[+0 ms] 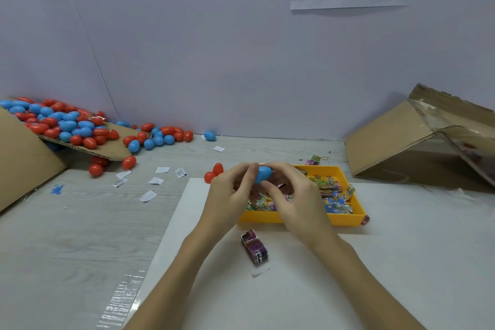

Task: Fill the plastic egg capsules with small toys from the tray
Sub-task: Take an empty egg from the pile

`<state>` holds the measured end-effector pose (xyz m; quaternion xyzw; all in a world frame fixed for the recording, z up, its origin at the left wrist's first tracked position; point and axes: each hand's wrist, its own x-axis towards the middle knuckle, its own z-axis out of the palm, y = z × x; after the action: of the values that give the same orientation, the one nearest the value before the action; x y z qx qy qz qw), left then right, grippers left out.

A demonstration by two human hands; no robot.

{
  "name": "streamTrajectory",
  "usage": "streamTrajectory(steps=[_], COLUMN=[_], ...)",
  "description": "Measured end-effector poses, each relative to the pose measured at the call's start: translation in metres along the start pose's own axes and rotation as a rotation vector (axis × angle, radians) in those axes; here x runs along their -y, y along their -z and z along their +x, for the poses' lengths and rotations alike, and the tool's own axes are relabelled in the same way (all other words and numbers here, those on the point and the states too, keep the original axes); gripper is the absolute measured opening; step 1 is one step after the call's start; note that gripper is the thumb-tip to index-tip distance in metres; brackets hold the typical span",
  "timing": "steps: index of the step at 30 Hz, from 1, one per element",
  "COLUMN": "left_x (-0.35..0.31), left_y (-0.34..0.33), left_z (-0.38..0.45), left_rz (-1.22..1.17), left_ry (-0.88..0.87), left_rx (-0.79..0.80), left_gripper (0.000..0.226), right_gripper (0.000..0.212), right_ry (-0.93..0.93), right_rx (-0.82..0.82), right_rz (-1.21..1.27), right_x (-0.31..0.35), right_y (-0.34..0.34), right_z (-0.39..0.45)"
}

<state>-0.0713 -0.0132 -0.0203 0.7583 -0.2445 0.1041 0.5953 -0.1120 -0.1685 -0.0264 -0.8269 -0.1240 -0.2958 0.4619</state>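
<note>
Blue egg capsule (263,173) sits just right of the frame's centre, held up between both hands above the near-left part of the yellow tray (348,220). Left hand (230,195) curls round it from the left, thumb pressed against the capsule's left end. Right hand (292,195) pinches it from the right, fingers bent over its top and lower side. Whether the capsule's two halves are fully joined cannot be told, since the fingers hide the seam.

Inside the tray lie many small toys in colourful packets (332,195), green, blue and yellow, heaped mostly to the right. One purple packet (254,248) lies on the white sheet (294,289) below the hands, in the lower middle of the frame. Two red capsules (214,173) rest on the table just left of the left hand.

At the left of the frame a heap of red and blue capsules (67,126) spills from a tipped cardboard box (21,158) onto the grey table (80,222). Small white paper slips (155,181) are scattered between that heap and the white sheet. At the right edge another cardboard box (396,147) lies on its side.
</note>
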Motion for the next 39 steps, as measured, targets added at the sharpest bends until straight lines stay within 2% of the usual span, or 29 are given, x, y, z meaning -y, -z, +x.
streamTrajectory(steps=[3,6,9,11,16,19,27,31,35,39], left_x=[0.001,0.003,0.006,0.006,0.003,0.002,0.005,0.002,0.0,0.001], left_y=[0.002,0.004,0.009,0.01,0.006,0.003,0.002,-0.001,-0.004,-0.002], left_z=[0.002,0.003,0.006,0.007,0.005,0.002,0.003,0.002,0.001,0.002], left_rz=[-0.02,-0.035,-0.008,0.015,0.062,0.058,0.081,0.038,0.073,-0.068], left_ry=[0.015,0.031,0.054,0.049,0.032,0.034,0.108,0.175,0.171,0.225], left_rx=[0.033,-0.052,-0.138,-0.177,-0.163,-0.137,-0.072,-0.024,-0.01,-0.012], left_gripper=[0.022,0.017,0.022,0.023,0.023,0.023,0.021,0.013,0.014,0.014], right_gripper=[0.025,0.019,0.01,0.016,0.036,0.033,0.006,0.007,0.012,0.008], right_ry=[-0.007,-0.072,-0.207,-0.317,-0.527,-0.583,-0.541,-0.481,-0.432,-0.351], right_rx=[-0.033,-0.016,0.054,0.091,0.181,0.238,0.177,0.069,0.018,-0.038], right_rz=[-0.034,-0.1,-0.396,-0.491,-0.47,-0.477,-0.406,-0.305,-0.239,-0.169], right_x=[0.001,-0.002,-0.014,-0.019,-0.017,-0.018,-0.023,-0.022,-0.02,-0.014], right_y=[0.0,0.006,0.02,0.028,0.034,0.034,0.03,0.032,0.032,0.029], right_z=[0.001,0.003,0.006,0.005,0.011,0.016,0.012,0.01,0.009,0.01])
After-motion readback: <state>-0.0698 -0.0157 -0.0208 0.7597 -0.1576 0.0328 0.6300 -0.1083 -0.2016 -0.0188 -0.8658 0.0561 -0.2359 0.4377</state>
